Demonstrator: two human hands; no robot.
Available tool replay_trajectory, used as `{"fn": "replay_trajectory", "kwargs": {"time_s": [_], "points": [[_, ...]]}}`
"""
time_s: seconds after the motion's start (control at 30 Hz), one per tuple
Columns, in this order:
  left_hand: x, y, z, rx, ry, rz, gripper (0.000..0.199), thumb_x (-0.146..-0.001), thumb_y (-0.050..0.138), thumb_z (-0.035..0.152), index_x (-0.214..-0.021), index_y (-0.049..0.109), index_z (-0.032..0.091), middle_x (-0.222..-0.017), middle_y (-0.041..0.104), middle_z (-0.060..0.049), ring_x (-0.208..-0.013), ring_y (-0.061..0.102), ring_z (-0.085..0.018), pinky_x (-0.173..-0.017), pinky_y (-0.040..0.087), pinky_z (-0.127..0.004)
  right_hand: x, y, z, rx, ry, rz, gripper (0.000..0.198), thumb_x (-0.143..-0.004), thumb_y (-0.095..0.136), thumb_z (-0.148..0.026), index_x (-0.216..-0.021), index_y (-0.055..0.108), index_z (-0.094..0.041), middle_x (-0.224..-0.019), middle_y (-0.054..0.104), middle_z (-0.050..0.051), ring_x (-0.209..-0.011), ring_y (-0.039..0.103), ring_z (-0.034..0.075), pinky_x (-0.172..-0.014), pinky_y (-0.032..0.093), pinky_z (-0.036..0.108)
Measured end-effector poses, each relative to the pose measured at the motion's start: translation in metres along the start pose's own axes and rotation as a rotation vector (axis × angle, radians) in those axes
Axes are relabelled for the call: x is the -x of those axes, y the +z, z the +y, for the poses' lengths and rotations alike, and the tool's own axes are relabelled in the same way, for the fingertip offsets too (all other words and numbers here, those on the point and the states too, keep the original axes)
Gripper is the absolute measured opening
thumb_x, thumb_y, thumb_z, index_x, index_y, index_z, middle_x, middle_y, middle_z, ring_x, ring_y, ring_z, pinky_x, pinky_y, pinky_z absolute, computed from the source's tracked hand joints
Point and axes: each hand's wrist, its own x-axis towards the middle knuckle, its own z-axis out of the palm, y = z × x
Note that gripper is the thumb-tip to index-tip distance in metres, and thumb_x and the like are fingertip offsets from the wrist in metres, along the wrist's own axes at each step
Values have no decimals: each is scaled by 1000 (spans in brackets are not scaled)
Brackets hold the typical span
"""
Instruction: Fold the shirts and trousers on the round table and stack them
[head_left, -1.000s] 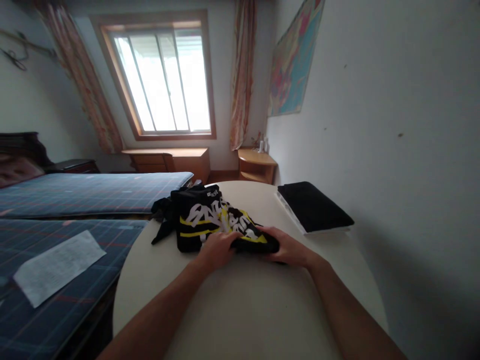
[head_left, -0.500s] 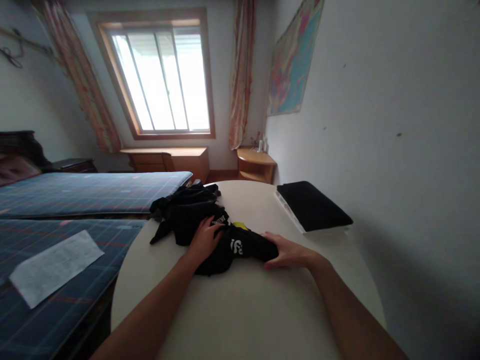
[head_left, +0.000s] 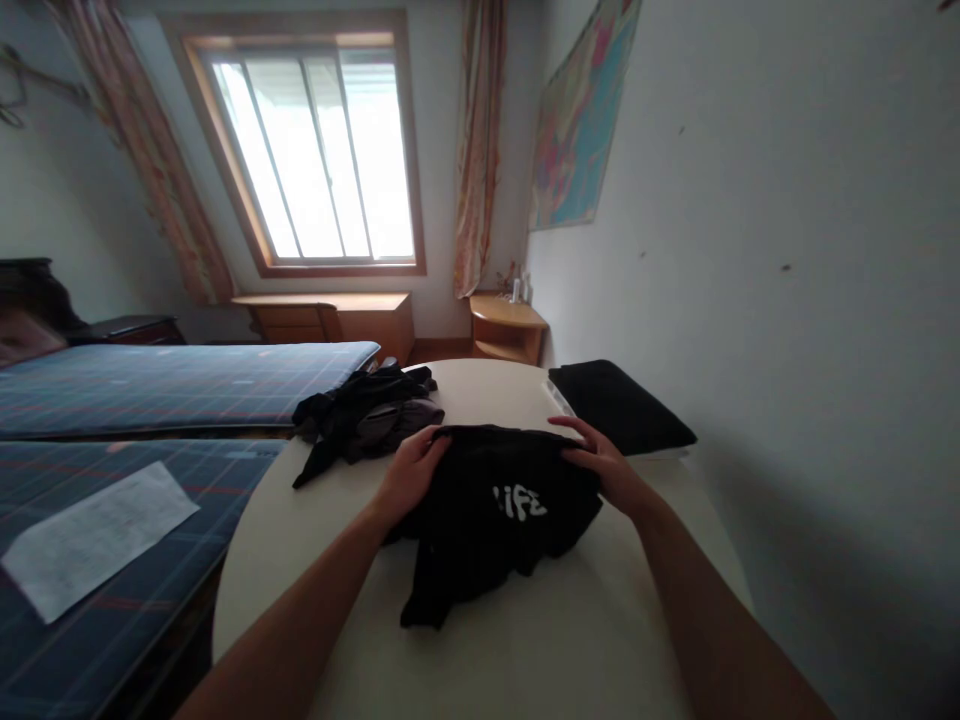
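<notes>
We see a black garment (head_left: 487, 510) held over the middle of the round, pale worktop (head_left: 532, 650), its white lettering (head_left: 520, 503) facing us and seeming to read "LIFE". Its lower edge is uneven, with one flap trailing toward 7 o'clock; we cannot tell how much of the cloth rests on the surface.

The left hand (head_left: 409, 475) is at the garment's 10 o'clock corner, its grip pinching the far edge, thumb in front. The right hand (head_left: 604, 468) is at the 2 o'clock corner; its grip pinches that same edge, with one finger stretched out beyond it.

Farther out, at 10 o'clock, we find a crumpled heap of dark clothes (head_left: 367, 410) near the worktop's rim. At 2 o'clock, just beyond the right hand, a folded black cloth (head_left: 622, 405) lies flat, with something white showing beneath it.

Off the worktop at 9 o'clock, we see a sheet of paper (head_left: 101, 540) on a blue checked mattress (head_left: 232, 465). At 11 o'clock there is a bright window (head_left: 322, 160), and at 1 o'clock a coloured map (head_left: 581, 125) hangs on the wall.
</notes>
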Motion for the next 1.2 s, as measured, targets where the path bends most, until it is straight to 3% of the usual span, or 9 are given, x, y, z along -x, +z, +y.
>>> {"fn": "replay_trajectory", "kwargs": {"time_s": [0.1, 0.2, 0.3, 0.43, 0.6, 0.77, 0.87, 1.03, 1.2], "points": [[-11, -13, -14, -62, -63, 193, 41, -85, 56, 54, -97, 69, 16, -93, 73, -6, -89, 67, -24, -79, 52, -32, -2, 6, 1, -107, -81, 22, 80, -81, 62, -53, -150, 33, -26, -120, 70, 12, -99, 71, 26, -87, 55, 40], [-13, -19, -26, -128, -179, 215, 47, -89, 52, 56, -109, 68, 17, -117, 71, -11, -114, 63, -29, -98, 48, -39, -6, 12, 5, -64, -119, -30, 96, -78, 68, -55, -156, 19, -28, -144, 54, 14, -116, 64, 28, -101, 50, 44], [-4, -17, -31, -221, -165, 66, 67, -83, 65, 56, -137, 53, 18, -140, 57, -15, -128, 55, -31, -109, 41, -43, -9, 14, 11, 138, -39, -49, 107, -69, 81, -45, -156, 21, -25, -148, 49, 15, -124, 59, 29, -108, 43, 47], [10, -8, -23, -288, -18, -134, 96, -68, 82, 43, -149, 38, 17, -148, 49, -17, -134, 48, -32, -114, 36, -46, -7, 11, 15, 195, 116, -118, 84, -69, 82, -39, -142, 47, -18, -128, 66, 13, -116, 64, 28, -103, 49, 45], [11, -6, -7, 111, -172, -504, 78, -80, 71, 46, -147, 39, 21, -111, 72, -10, -91, 71, -23, -79, 57, -37, -2, 0, 6, -27, 145, -85, 56, -76, 76, -38, -127, 61, -23, -100, 74, 4, -88, 71, 21, -80, 59, 34], [-7, -19, -12, 105, -87, 71, 70, -77, 70, 54, -133, 52, 17, -102, 73, -10, -85, 70, -22, -72, 55, -32, -14, -8, 10, -230, -107, 335, 68, -79, 71, -45, -141, 48, -33, -120, 68, 2, -103, 68, 19, -86, 57, 31], [-12, -25, -21, -113, -79, 260, 66, -77, 66, 59, -125, 57, 14, -111, 70, -13, -82, 69, -21, -75, 54, -33, -24, -9, 25, -124, -162, 356, 79, -82, 65, -49, -151, 29, -37, -142, 55, 5, -120, 60, 21, -96, 53, 36], [2, -21, -22, -488, -74, 13, 72, -81, 65, 60, -137, 49, 18, -114, 69, -13, -80, 69, -22, -79, 52, -36, -28, -4, 47, 273, -38, 193, 92, -75, 73, -50, -151, 32, -21, -147, 47, 20, -125, 57, 30, -101, 48, 47], [13, -20, -16, -366, 28, -434, 86, -71, 79, 44, -146, 41, 20, -123, 66, -12, -108, 65, -27, -97, 49, -40, -21, 2, 47, 661, -37, 58, 58, -73, 74, -31, -128, 62, -18, -115, 69, 13, -108, 65, 27, -97, 49, 42]]}}
